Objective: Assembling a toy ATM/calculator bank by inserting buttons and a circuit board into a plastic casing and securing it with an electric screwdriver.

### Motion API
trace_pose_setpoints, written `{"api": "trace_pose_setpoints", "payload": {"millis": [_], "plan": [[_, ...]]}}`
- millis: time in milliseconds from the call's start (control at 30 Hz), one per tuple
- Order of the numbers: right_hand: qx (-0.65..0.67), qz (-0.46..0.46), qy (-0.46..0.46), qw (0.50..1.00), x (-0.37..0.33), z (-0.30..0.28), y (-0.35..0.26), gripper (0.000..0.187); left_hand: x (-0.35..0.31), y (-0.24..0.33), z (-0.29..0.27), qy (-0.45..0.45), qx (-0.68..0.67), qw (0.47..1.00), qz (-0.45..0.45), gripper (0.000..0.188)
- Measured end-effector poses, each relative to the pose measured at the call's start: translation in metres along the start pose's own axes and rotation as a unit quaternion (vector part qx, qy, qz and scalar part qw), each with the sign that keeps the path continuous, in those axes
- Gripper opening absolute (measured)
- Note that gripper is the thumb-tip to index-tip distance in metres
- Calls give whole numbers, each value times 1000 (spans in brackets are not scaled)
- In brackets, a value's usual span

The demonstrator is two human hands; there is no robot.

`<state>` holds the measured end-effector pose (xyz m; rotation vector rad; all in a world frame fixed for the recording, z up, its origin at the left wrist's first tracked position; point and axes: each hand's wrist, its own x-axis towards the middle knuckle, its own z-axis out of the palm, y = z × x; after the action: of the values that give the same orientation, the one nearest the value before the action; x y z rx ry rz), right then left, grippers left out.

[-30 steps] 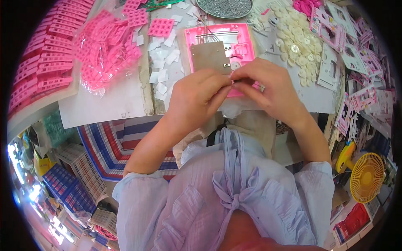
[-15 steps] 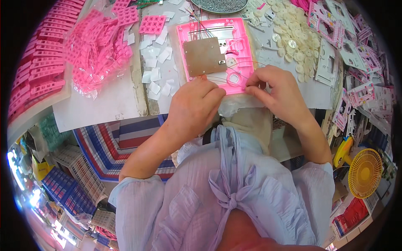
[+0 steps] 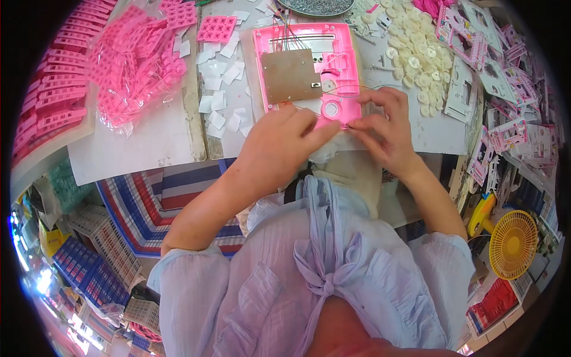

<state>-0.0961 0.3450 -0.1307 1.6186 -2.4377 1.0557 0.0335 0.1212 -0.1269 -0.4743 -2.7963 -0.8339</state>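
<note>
A pink plastic casing [image 3: 351, 66] lies open on the table in front of me, with a brown circuit board [image 3: 290, 76] on its left part. Thin wires run from the board's far edge and across the casing's right side. My left hand [image 3: 282, 137] is at the casing's near left edge, fingers curled and thumb stretched right along that edge. My right hand [image 3: 386, 128] is at the near right corner, thumb and fingers closed together beside the left thumb tip. A tiny dark piece seems to be between them, too small to name. A thin wire loops over the right knuckles.
Bagged pink plastic parts [image 3: 137, 71] and stacked pink parts [image 3: 62, 77] fill the left. White paper squares [image 3: 217, 101] lie beside the casing. A tray of screws [image 3: 318, 5] stands behind it. White discs [image 3: 422, 65], printed panels [image 3: 464, 35] and a yellow fan [image 3: 513, 244] are right.
My left thumb has stretched right toward my right fingertips. The right hand has shifted slightly left, its fingers lifting and spreading a little. The casing stays in nearly the same place.
</note>
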Motion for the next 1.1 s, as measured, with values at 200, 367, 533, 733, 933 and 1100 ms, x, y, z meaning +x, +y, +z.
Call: {"api": "trace_pose_setpoints", "payload": {"millis": [200,367,533,733,933,1100], "plan": [[-131,-4,19,991,-24,9,-17,37,10,4,-2,-53,78,994,46,55],[-129,-2,-145,981,7,-30,-27,35,10,16,2,-73,119,990,30,57],[12,150,-62,987,109,-14,-14,21,12,14,-1,-51,95,993,41,52],[-117,135,-168,970,162,32,12,22,43,-46,-38,88,-178,966,-165,26],[-107,162,-56,979,146,38,5,25,72,-75,-23,141,39,965,-218,26],[85,223,45,970,129,31,-8,18,83,-73,-22,122,46,950,-285,28]]}}
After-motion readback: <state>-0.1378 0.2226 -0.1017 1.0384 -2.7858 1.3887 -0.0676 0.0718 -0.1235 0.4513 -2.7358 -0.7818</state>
